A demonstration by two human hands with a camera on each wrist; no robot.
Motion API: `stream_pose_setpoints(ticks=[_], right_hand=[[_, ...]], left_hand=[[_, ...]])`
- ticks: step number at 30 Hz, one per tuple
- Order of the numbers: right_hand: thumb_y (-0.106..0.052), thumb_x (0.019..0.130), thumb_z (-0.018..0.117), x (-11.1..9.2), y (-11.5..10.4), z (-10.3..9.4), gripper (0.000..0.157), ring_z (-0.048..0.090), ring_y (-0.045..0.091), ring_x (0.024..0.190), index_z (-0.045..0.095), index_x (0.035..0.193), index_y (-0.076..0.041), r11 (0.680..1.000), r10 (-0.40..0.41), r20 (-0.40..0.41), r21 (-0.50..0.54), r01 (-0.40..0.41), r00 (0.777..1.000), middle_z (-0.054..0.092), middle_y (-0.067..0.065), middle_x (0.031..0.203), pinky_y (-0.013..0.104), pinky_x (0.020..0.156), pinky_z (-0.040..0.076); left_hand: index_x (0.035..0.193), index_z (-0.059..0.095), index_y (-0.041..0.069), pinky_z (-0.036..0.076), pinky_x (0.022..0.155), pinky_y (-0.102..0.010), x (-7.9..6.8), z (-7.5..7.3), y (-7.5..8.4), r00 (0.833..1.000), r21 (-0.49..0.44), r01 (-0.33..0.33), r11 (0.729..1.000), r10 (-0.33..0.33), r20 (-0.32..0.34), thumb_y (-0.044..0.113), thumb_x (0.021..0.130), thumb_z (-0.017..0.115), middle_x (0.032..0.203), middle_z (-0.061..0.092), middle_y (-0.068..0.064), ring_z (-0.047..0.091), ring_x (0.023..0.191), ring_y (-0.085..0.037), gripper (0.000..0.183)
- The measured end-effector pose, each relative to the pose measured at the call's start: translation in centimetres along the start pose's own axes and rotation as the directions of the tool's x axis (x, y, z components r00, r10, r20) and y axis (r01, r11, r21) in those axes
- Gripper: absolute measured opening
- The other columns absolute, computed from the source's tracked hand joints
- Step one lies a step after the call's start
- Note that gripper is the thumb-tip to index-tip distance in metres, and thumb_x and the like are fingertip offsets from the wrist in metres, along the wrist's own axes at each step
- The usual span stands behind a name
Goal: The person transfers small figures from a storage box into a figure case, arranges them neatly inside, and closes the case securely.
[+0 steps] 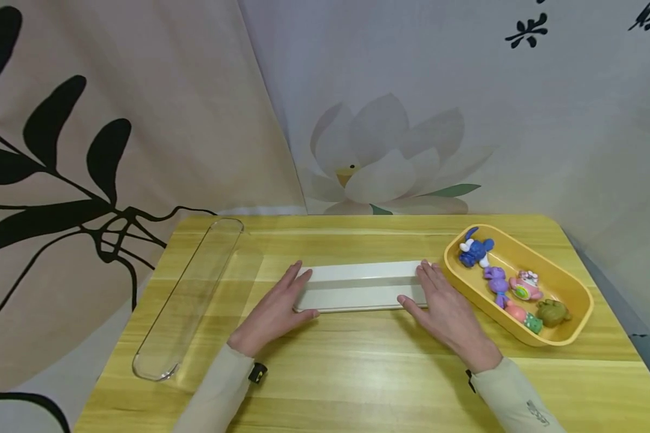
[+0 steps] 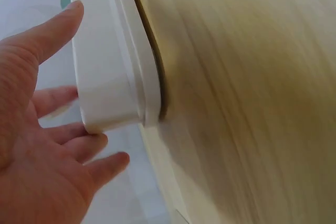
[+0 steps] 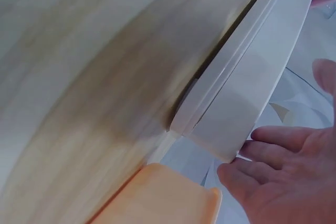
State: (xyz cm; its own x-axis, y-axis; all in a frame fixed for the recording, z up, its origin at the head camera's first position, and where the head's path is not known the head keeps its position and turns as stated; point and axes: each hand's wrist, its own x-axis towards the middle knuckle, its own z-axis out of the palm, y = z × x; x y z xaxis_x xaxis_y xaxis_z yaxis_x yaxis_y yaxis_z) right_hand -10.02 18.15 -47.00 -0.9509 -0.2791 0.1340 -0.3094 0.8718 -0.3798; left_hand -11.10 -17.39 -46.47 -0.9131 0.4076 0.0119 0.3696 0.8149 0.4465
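A long white box point(image 1: 363, 294) lies crosswise on the wooden table, with a thin rim along its bottom edge by the tabletop. My left hand point(image 1: 275, 310) is at its left end, fingers spread and fairly straight. In the left wrist view, fingertips touch the box's end point(image 2: 107, 87) while the thumb extends along its side. At the opposite end is my right hand point(image 1: 449, 310), spread in much the same way. The right wrist view shows its fingertips point(image 3: 231, 169) against the corner of the box, the thumb apart from it.
To the left stands a clear, long tray point(image 1: 157, 377). On the right, a yellow tray point(image 1: 493, 319) sits close beside my right hand, holding several small toys: a blue figure point(image 1: 470, 255), a purple figure point(image 1: 497, 284), a pink one point(image 1: 526, 287) and an olive one point(image 1: 552, 313). Printed curtains hang behind.
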Motion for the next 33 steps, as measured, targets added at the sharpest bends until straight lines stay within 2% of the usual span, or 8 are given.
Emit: stream_pose_setpoints(ticks=[4, 9, 11, 15, 23, 26, 30, 33], right_hand=[[-0.064, 0.093, 0.045, -0.2, 0.2, 0.0, 0.089, 0.023, 0.039, 0.141, 0.033, 0.146, 0.007, 1.0, -0.001, -0.008, -0.002, 0.001, 1.0, 0.025, 0.023, 0.154, 0.055, 0.112, 0.027], [-0.06, 0.094, 0.047, -0.2, 0.5, -0.7, 0.087, 0.023, 0.04, 0.142, 0.03, 0.148, 0.006, 1.0, -0.011, -0.021, 0.026, 0.011, 1.0, 0.025, 0.022, 0.155, 0.055, 0.113, 0.026], [-0.06, 0.094, 0.048, -0.4, 0.6, -1.4, 0.085, 0.021, 0.039, 0.142, 0.029, 0.15, 0.002, 0.999, 0.002, -0.025, 0.041, -0.001, 1.0, 0.024, 0.02, 0.156, 0.055, 0.113, 0.024], [-0.056, 0.094, 0.052, -1.1, 1.4, -3.2, 0.081, 0.022, 0.038, 0.142, 0.029, 0.151, -0.004, 0.998, 0.038, -0.081, 0.063, -0.033, 0.996, 0.026, 0.016, 0.156, 0.057, 0.112, 0.025], [-0.046, 0.093, 0.06, -3.6, 4.2, -7.1, 0.075, 0.028, 0.042, 0.139, 0.03, 0.152, -0.01, 0.988, 0.126, -0.18, 0.116, -0.107, 0.975, 0.033, 0.019, 0.153, 0.064, 0.107, 0.027], [-0.043, 0.093, 0.062, -4.3, 5.2, -8.2, 0.075, 0.035, 0.048, 0.132, 0.031, 0.152, -0.008, 0.978, 0.176, -0.197, 0.145, -0.149, 0.964, 0.036, 0.022, 0.15, 0.068, 0.1, 0.032], [-0.043, 0.093, 0.062, -5.2, 6.7, -9.3, 0.076, 0.042, 0.054, 0.121, 0.028, 0.153, -0.01, 0.956, 0.261, -0.178, 0.185, -0.228, 0.949, 0.038, 0.026, 0.147, 0.07, 0.086, 0.038], [-0.043, 0.094, 0.06, -5.8, 7.7, -9.9, 0.075, 0.059, 0.046, 0.087, 0.027, 0.154, -0.012, 0.942, 0.304, -0.159, 0.194, -0.272, 0.939, 0.045, 0.03, 0.139, 0.055, 0.064, 0.047]], left_hand=[[0.152, 0.034, 0.018, 0.047, 0.101, -0.042, -0.1, 0.0, -0.3, 0.999, -0.023, -0.047, 0.999, 0.047, 0.0, 0.041, 0.085, 0.074, 0.162, 0.008, -0.005, 0.031, 0.14, -0.027, 0.081], [0.151, 0.035, 0.019, 0.036, 0.109, -0.038, 0.1, 0.2, -0.6, 0.985, 0.006, -0.168, 0.986, 0.168, -0.024, 0.033, 0.082, 0.078, 0.162, 0.008, -0.006, 0.016, 0.146, -0.024, 0.082], [0.15, 0.037, 0.018, 0.031, 0.112, -0.039, 0.2, 0.2, -0.7, 0.977, 0.027, -0.213, 0.977, 0.213, -0.026, 0.03, 0.081, 0.08, 0.162, 0.011, -0.005, 0.011, 0.147, -0.024, 0.083], [0.15, 0.038, 0.017, 0.025, 0.114, -0.045, 0.4, 0.3, -0.8, 0.964, 0.071, -0.265, 0.962, 0.266, -0.013, 0.026, 0.077, 0.083, 0.161, 0.015, -0.005, 0.014, 0.146, -0.027, 0.086], [0.15, 0.037, 0.014, 0.025, 0.114, -0.048, 0.3, 0.3, -1.3, 0.941, 0.154, -0.33, 0.931, 0.337, -0.018, 0.015, 0.077, 0.082, 0.159, 0.022, -0.011, 0.02, 0.144, -0.032, 0.086], [0.15, 0.036, 0.014, 0.023, 0.115, -0.049, 0.4, 0.3, -1.4, 0.941, 0.15, -0.333, 0.931, 0.339, -0.014, 0.014, 0.078, 0.082, 0.159, 0.021, -0.01, 0.019, 0.144, -0.032, 0.086], [0.151, 0.035, 0.014, 0.021, 0.114, -0.052, 0.4, 0.4, -1.4, 0.942, 0.14, -0.332, 0.933, 0.336, -0.005, 0.014, 0.078, 0.081, 0.16, 0.02, -0.009, 0.018, 0.145, -0.032, 0.086], [0.151, 0.035, 0.015, 0.021, 0.115, -0.051, 0.6, 0.5, -1.3, 0.941, 0.142, -0.334, 0.932, 0.338, -0.004, 0.014, 0.078, 0.081, 0.16, 0.02, -0.009, 0.018, 0.145, -0.032, 0.086]])
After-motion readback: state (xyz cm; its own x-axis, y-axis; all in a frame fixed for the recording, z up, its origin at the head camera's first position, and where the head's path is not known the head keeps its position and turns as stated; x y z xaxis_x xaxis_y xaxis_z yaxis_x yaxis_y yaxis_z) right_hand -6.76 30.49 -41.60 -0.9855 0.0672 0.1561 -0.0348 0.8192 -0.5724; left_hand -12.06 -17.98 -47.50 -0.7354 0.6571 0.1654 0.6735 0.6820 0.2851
